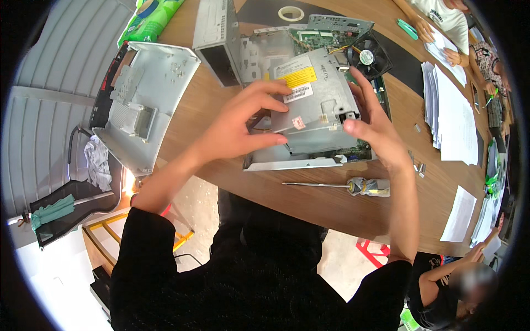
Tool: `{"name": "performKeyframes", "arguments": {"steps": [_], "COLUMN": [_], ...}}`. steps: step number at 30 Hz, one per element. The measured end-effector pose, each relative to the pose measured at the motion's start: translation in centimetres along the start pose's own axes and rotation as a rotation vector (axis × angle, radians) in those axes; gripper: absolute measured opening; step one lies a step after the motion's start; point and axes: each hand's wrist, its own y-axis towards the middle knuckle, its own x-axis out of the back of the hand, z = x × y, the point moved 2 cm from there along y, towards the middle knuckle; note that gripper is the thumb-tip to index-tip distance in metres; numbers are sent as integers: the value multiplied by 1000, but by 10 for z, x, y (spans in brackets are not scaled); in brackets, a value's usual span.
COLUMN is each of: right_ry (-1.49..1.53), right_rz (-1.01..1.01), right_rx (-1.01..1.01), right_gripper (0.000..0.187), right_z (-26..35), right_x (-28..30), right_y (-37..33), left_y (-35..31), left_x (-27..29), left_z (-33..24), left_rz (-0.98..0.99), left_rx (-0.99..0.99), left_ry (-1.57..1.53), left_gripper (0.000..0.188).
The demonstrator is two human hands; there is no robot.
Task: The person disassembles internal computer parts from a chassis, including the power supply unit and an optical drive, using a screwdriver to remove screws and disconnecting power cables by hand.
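A flat metal optical drive (326, 91) with white and yellow labels is tilted over an open computer case (306, 163). My left hand (240, 118) grips its left side, fingertips on the top face and thumb by the near left corner. At the right edge my right hand (378, 129) is closed round the drive, its thumb at the near corner. A green circuit board (323, 37) shows behind the drive, and a black cooling fan (367, 57) lies at the case's far right. The drive hides much of the case's inside.
A screwdriver (361, 187) lies along the near table edge. Left stands a metal cover (165, 83); behind are a silver box-shaped unit (212, 33) and a tape roll (291, 14). Paper stacks (455, 121) lie right. Other people sit along the right side, handling papers.
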Motion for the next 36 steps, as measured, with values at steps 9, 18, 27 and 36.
{"name": "performKeyframes", "arguments": {"steps": [9, 18, 27, 36], "right_ry": [-724, -606, -372, -133], "right_rz": [23, 8, 36, -132], "right_rx": [131, 157, 172, 72], "right_gripper": [136, 134, 114, 87], "right_z": [5, 0, 2, -2], "right_x": [-30, -20, -7, -6], "right_y": [-18, -8, 10, 24], "left_y": [28, 57, 68, 83], "left_x": [-13, -15, 12, 22], "left_z": [-13, -31, -33, -27], "left_rz": [151, 307, 268, 281], "left_rx": [224, -119, -119, 75], "left_ry": [210, 657, 384, 213], "left_gripper": [117, 96, 58, 65]}}
